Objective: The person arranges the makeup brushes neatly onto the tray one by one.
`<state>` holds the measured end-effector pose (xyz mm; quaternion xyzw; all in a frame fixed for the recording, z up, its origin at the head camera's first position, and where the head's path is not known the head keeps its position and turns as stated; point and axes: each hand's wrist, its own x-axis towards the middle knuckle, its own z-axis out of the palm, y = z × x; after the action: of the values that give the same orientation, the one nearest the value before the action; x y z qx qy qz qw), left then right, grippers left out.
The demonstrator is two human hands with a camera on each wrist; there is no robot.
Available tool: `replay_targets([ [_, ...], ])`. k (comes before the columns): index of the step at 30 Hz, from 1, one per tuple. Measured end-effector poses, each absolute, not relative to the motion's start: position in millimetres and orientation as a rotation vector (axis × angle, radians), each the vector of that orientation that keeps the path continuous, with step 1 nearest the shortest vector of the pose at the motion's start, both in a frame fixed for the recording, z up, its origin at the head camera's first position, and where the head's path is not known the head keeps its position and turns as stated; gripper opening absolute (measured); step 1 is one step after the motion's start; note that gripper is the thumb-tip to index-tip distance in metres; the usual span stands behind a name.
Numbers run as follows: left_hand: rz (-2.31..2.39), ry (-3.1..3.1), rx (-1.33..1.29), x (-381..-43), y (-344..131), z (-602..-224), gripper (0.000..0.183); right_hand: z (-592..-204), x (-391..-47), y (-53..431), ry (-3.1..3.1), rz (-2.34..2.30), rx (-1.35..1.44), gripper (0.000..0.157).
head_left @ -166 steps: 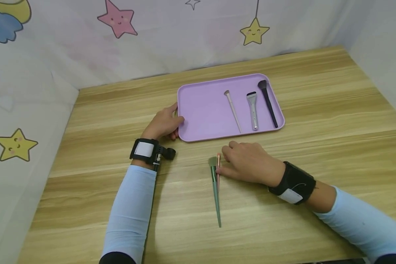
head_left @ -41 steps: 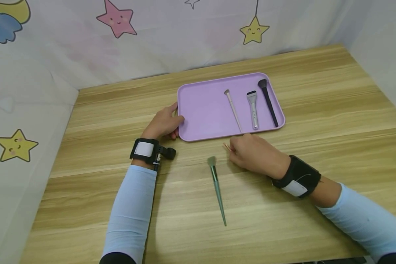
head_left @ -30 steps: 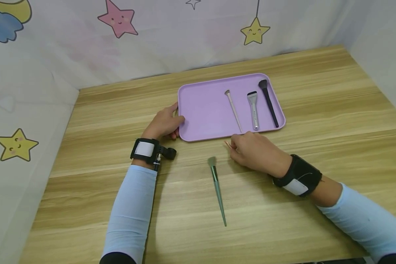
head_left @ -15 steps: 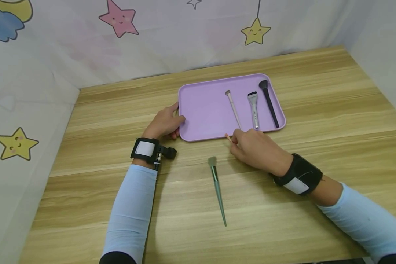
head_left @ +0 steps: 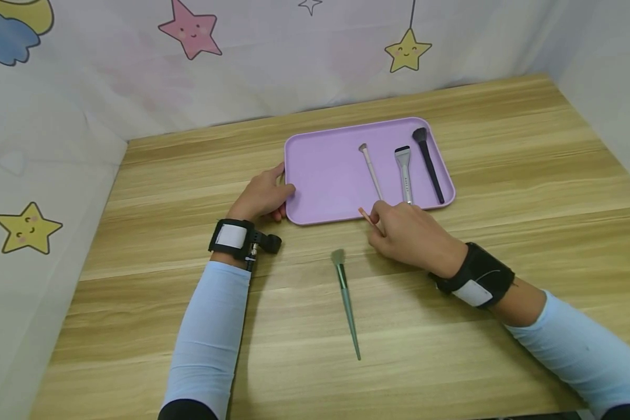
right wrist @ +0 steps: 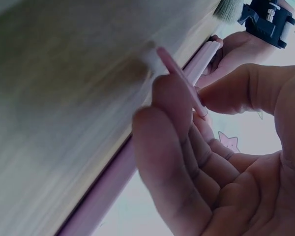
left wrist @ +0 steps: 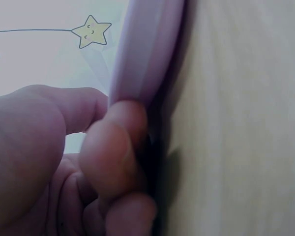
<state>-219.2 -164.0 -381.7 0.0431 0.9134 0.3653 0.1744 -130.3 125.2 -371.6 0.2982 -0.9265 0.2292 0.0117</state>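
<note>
My left hand point(head_left: 262, 193) grips the left edge of a purple tray point(head_left: 320, 175), thumb over the rim, fingers at its outer side. In the left wrist view the fingertips point(left wrist: 110, 152) press against the tray's side. My right hand point(head_left: 412, 236) pinches a slim pink makeup brush point(head_left: 370, 220) at the tray's near rim. Its rod point(right wrist: 179, 73) shows between thumb and fingers in the right wrist view; the hand hides part of it. In the tray lie a thin pale brush point(head_left: 371, 169), a flat silver brush point(head_left: 404, 175) and a black brush point(head_left: 429, 166).
A green makeup brush point(head_left: 348, 306) lies on the wooden table point(head_left: 152, 233) in front of the tray, bristles toward it. A white curtain with printed stars point(head_left: 294, 70) hangs behind the table's back edge.
The right hand has picked up the pink brush from beside the green one and moved it forward to the tray's near rim. The green brush's handle end shifted slightly right. The left hand stays put.
</note>
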Motion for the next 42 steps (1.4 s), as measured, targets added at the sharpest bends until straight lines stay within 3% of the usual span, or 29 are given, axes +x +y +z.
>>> replay_targets([
  [21,1.051,2.575,0.125,-220.3,-164.1,-383.0,0.067,-371.4,-132.0,126.1,-2.824,0.663,0.926,0.028],
  [31,1.048,2.576,0.116,-220.0,-164.2,-383.1,0.068,-371.8,-133.4,125.5,-2.731,0.702,0.971,0.011],
  [42,1.048,2.581,0.130,-220.3,-164.9,-382.9,0.068,-371.5,-132.1,125.0,-2.766,0.669,1.000,0.018],
])
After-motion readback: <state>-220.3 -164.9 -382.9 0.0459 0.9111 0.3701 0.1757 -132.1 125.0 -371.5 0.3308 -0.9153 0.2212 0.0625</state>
